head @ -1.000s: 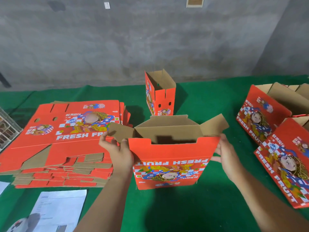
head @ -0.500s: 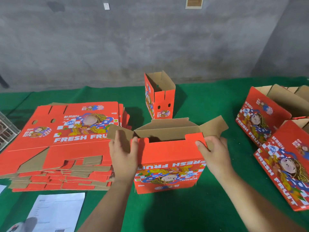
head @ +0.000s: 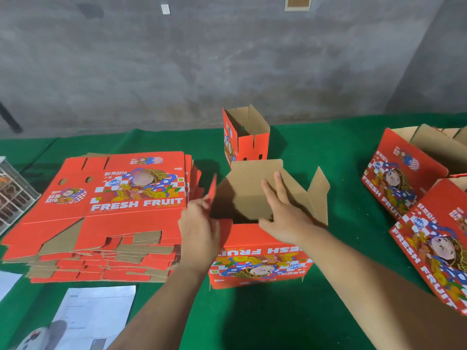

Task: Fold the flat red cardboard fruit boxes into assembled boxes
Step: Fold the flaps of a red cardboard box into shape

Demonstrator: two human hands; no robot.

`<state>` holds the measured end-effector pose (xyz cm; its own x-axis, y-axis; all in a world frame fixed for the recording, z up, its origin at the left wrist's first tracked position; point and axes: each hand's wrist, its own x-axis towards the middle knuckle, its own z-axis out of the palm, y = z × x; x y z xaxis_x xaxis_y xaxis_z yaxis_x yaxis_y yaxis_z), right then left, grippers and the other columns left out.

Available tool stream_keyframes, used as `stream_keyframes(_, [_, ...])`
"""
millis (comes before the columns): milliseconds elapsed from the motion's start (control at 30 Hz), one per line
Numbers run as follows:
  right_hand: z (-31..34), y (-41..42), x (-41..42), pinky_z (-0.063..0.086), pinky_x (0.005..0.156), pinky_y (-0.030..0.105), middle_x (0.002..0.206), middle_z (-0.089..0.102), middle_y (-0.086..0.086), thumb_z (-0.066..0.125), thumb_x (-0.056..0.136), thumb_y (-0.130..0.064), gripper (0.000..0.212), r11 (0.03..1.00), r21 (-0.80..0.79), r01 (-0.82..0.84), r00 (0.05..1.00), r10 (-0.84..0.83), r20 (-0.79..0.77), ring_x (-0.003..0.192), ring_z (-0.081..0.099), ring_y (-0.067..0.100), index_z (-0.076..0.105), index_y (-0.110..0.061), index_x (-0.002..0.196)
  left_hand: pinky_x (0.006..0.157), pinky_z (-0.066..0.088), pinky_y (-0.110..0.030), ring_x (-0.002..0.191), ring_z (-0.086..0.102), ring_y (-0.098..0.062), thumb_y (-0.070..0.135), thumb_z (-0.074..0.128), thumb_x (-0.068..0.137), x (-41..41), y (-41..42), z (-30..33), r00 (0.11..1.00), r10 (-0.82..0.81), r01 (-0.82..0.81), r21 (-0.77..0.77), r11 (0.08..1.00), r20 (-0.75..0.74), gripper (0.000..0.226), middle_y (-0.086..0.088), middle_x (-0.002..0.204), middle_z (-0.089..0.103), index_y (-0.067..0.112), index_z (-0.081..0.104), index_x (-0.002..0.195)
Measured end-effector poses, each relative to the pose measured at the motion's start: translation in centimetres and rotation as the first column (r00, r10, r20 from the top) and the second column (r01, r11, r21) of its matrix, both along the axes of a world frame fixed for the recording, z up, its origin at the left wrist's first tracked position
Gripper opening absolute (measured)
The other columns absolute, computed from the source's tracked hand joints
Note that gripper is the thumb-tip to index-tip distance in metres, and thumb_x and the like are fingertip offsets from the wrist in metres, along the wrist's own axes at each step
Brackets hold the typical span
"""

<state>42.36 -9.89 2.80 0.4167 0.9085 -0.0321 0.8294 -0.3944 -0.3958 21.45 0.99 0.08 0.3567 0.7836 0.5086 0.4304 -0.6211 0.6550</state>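
A half-folded red fruit box (head: 257,261) stands upside down on the green table in front of me, its brown flaps up. My left hand (head: 199,228) grips the raised left flap (head: 212,195) at the box's left corner. With straight fingers my right hand (head: 283,210) reaches over the near wall and presses on the brown far flap (head: 250,183) inside the opening. The right flap (head: 319,195) stands upright. A stack of flat red boxes (head: 106,213) lies to the left.
An assembled narrow red box (head: 246,136) stands behind the one I work on. More assembled boxes (head: 409,173) lie tipped at the right edge. White papers (head: 93,317) lie near left, a wire crate (head: 12,195) sits far left, and a grey wall runs behind.
The box has opened wider. My right hand left the right edge and reached into the opening onto the far flap. My left hand shifted to hold the left flap upright.
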Motion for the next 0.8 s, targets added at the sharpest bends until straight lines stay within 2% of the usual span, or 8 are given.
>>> stream_keyframes(100, [-0.7, 0.1, -0.4, 0.057, 0.063, 0.04, 0.147, -0.057, -0.025, 0.059, 0.092, -0.047, 0.106, 0.999, -0.026, -0.02, 1.0, 0.02, 0.01, 0.07, 0.068, 0.025, -0.029, -0.057, 0.15, 0.094, 0.037, -0.041, 0.113, 0.05, -0.024, 0.012, 0.061, 0.085, -0.6, -0.4, 0.1, 0.985, -0.133, 0.134, 0.002, 0.991, -0.113, 0.064, -0.001, 0.134, 0.056, 0.022, 0.042, 0.145])
stream_keyframes(167, [-0.5, 0.0, -0.8, 0.055, 0.077, 0.039, 0.155, -0.049, -0.023, 0.061, 0.092, -0.046, 0.102, 1.0, 0.022, -0.005, 1.0, 0.005, 0.03, 0.095, 0.07, 0.028, -0.016, -0.051, 0.158, 0.101, 0.035, -0.043, 0.118, 0.042, -0.019, 0.04, 0.05, 0.096, -1.1, -0.1, 0.3, 0.935, -0.18, 0.204, 0.046, 0.978, -0.307, 0.057, 0.007, 0.137, 0.049, 0.034, 0.044, 0.152])
stream_keyframes(267, [0.0, -1.4, -1.9, 0.048, 0.105, 0.048, 0.171, 0.004, 0.001, 0.067, 0.089, -0.027, 0.075, 0.944, 0.33, -0.013, 0.983, -0.048, 0.175, 0.131, 0.055, 0.031, 0.038, -0.03, 0.157, 0.121, 0.026, -0.048, 0.141, 0.026, -0.021, 0.069, 0.027, 0.093, -1.4, 0.4, 0.8, 0.849, -0.251, 0.248, -0.069, 0.966, -0.465, 0.068, 0.007, 0.156, 0.033, 0.037, 0.057, 0.145])
stream_keyframes(333, [0.2, -2.9, -2.5, 0.039, 0.11, 0.055, 0.152, 0.039, 0.007, 0.067, 0.081, -0.023, 0.064, 0.797, 0.603, 0.003, 0.942, -0.205, 0.265, 0.131, 0.049, 0.033, 0.053, -0.025, 0.144, 0.126, 0.02, -0.047, 0.15, 0.015, -0.022, 0.072, 0.032, 0.092, -1.0, 0.8, 0.9, 0.833, -0.267, 0.238, -0.122, 0.964, -0.485, 0.065, 0.004, 0.167, 0.015, 0.04, 0.054, 0.145])
stream_keyframes(400, [-0.1, -4.6, -2.4, 0.032, 0.109, 0.053, 0.142, 0.047, 0.006, 0.065, 0.077, -0.026, 0.074, 0.659, 0.737, 0.148, 0.899, -0.4, 0.177, 0.133, 0.043, 0.033, 0.045, -0.026, 0.148, 0.126, 0.019, -0.047, 0.152, 0.008, -0.023, 0.067, 0.043, 0.096, -0.6, 1.1, 1.0, 0.814, -0.281, 0.22, -0.178, 0.959, -0.508, 0.055, 0.004, 0.173, -0.01, 0.046, 0.048, 0.146])
stream_keyframes(467, [-0.6, -5.9, -1.8, 0.029, 0.112, 0.051, 0.144, 0.05, 0.012, 0.067, 0.079, -0.02, 0.087, 0.628, 0.725, 0.283, 0.896, -0.443, 0.033, 0.136, 0.042, 0.034, 0.03, -0.027, 0.157, 0.124, 0.021, -0.049, 0.151, 0.006, -0.026, 0.065, 0.045, 0.098, -0.1, 1.3, 1.2, 0.778, -0.308, 0.192, -0.258, 0.947, -0.548, 0.058, 0.007, 0.171, -0.022, 0.049, 0.036, 0.153])
stream_keyframes(600, [-3.2, -7.3, -1.7, 0.032, 0.113, 0.047, 0.147, 0.053, 0.004, 0.069, 0.089, -0.008, 0.082, 0.785, 0.561, 0.264, 0.956, -0.291, -0.043, 0.134, 0.045, 0.029, 0.03, -0.018, 0.161, 0.122, 0.025, -0.05, 0.146, 0.015, -0.036, 0.073, 0.032, 0.099, 0.9, 1.9, 1.9, 0.692, -0.26, 0.122, -0.246, 0.961, -0.674, 0.074, 0.01, 0.17, -0.009, 0.045, 0.007, 0.163])
stream_keyframes(800, [-4.1, -7.7, -1.7, 0.033, 0.111, 0.043, 0.147, 0.051, 0.002, 0.068, 0.09, -0.01, 0.064, 0.787, 0.569, 0.239, 0.955, -0.298, 0.011, 0.132, 0.045, 0.027, 0.048, -0.016, 0.151, 0.113, 0.029, -0.046, 0.135, 0.034, -0.033, 0.084, 0.022, 0.092, 1.6, 2.0, 1.7, 0.733, -0.152, 0.026, -0.196, 0.98, -0.663, 0.071, 0.0, 0.153, 0.028, 0.043, 0.025, 0.15])
